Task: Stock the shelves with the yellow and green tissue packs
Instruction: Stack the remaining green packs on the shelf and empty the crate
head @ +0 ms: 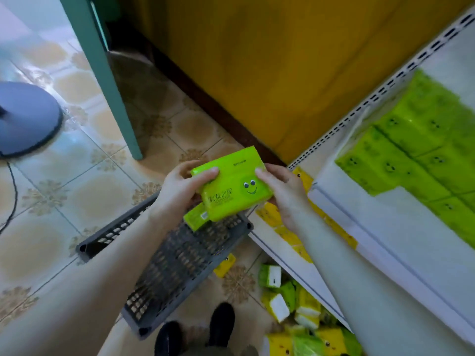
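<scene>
I hold a green tissue pack (231, 183) with a smiley face in front of me, above a grey basket (180, 255). My left hand (180, 191) grips its left end and my right hand (282, 194) grips its right end. A second green pack (196, 219) shows just beneath it, under my left hand. To the right, the white upper shelf (385, 214) carries rows of green packs (416, 147). Yellow packs (288, 227) line the shelf below it. Loose yellow and green packs (290, 304) lie in a heap on the floor by the shelf's foot.
A single yellow pack (225, 264) lies on the tiled floor beside the basket. A green post (110, 80) and a yellow wall (282, 60) stand ahead. A round grey fan base (25, 119) with a cable sits at the left. My black shoes (195, 330) are below.
</scene>
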Motion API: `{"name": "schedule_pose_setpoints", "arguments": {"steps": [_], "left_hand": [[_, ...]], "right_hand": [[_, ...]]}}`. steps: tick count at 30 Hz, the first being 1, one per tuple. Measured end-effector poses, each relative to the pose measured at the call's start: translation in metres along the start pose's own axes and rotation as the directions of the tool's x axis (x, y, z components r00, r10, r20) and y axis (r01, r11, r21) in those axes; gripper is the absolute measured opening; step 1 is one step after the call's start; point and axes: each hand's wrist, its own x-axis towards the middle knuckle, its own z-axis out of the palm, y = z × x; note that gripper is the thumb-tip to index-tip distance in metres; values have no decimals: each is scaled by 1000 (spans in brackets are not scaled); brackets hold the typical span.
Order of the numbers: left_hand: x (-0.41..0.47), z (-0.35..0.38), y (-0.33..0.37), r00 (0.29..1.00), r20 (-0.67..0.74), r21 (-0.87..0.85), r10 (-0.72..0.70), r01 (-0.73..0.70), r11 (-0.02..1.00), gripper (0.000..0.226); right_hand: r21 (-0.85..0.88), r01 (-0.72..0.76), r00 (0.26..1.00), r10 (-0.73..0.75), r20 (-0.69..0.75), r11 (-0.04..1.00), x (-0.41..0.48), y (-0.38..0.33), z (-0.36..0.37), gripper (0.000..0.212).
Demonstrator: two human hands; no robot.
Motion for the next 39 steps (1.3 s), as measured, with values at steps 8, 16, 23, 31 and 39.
{"name": "schedule_pose_setpoints", "arguments": {"steps": [8, 16, 23, 31, 39], "left_hand": [[-23, 134, 10, 978, 60, 48, 200, -203, 978, 7], [-36, 249, 12, 864, 340, 64, 370, -414, 908, 70], [8, 289, 30, 771, 391, 324, 504, -627, 708, 48], [17, 283, 11, 844, 315, 440, 434, -535, 721, 42], [21, 284, 16, 813, 393, 471, 431, -580, 665, 33]], "right_hand": [[311, 35, 940, 74, -333, 950, -30, -23, -115, 6], [431, 179, 873, 59, -484, 884, -44, -22, -211, 9], [247, 193, 890, -63, -453, 950, -11, -29, -219, 14], [246, 110, 898, 9, -439, 963, 3, -27, -218, 39], [328, 51, 896, 102, -433, 943, 11, -32, -215, 48]]}}
